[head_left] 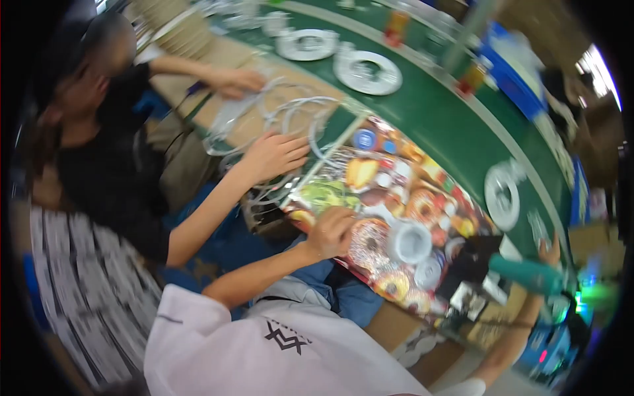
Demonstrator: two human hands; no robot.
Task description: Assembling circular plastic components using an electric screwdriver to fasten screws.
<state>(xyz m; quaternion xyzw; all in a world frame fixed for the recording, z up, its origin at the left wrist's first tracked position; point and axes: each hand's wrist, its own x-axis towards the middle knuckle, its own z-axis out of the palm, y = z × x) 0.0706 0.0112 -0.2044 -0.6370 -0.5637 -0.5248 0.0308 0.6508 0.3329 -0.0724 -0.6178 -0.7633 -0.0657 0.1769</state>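
My left hand (332, 232) rests at the near left edge of a mat printed with doughnuts and other food (396, 188). Its fingers are curled, and whatever they may hold is hidden. To its right stands a round white tub-like piece (409, 241), with a smaller round translucent piece (428, 272) beside it. My right hand (550, 252) is stretched out at the far right, past a teal cylindrical tool (528, 274) that covers part of my arm. A clear plastic piece (538, 226) lies by its fingertips. Blur hides whether those fingers grip it.
On my left, a co-worker's hands (274, 157) lie by looped white cables (290, 115) on cardboard. White coiled rings (368, 71) sit on the green work surface (436, 125); another coil (503, 197) lies nearer my right hand. A black stand (472, 264) occupies the mat's right end.
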